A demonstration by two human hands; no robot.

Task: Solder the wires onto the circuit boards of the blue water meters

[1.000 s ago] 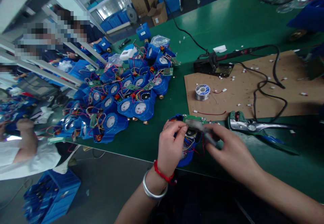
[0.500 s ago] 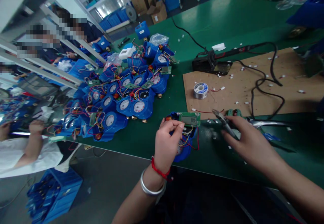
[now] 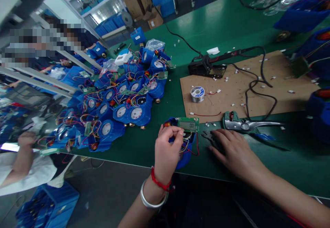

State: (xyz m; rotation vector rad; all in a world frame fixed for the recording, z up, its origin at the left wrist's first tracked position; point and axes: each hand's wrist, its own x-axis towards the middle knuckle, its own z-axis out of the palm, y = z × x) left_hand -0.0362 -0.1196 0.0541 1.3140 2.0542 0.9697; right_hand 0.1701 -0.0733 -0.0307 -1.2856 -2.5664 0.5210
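My left hand [image 3: 167,149] pinches the edge of a green circuit board [image 3: 195,120] between thumb and forefinger. Its small grey display reads what looks like 0.0. Below the board is a blue water meter [image 3: 185,160], partly covered by my hand, with red, yellow and white wires running to it. Flat on the green table, my right hand [image 3: 232,149] lies over dark-handled cutting pliers [image 3: 207,136], thumb and fingers spread on either side. Only the pliers' jaws show clearly. Just beyond that hand rests a wire stripper [image 3: 242,125] with green and metal parts.
Blue meters [image 3: 138,112] with loose wires crowd the table's left side. A solder spool [image 3: 197,95] stands on brown cardboard [image 3: 227,99], scattered with small white connectors. Behind it sits a soldering iron [image 3: 224,56] in its stand. A co-worker's arm [image 3: 24,155] is at far left.
My right hand has come down onto the table with the pliers, nearer the meter, and its fingers have loosened. My left hand keeps its pinch on the board. The view has shifted slightly.
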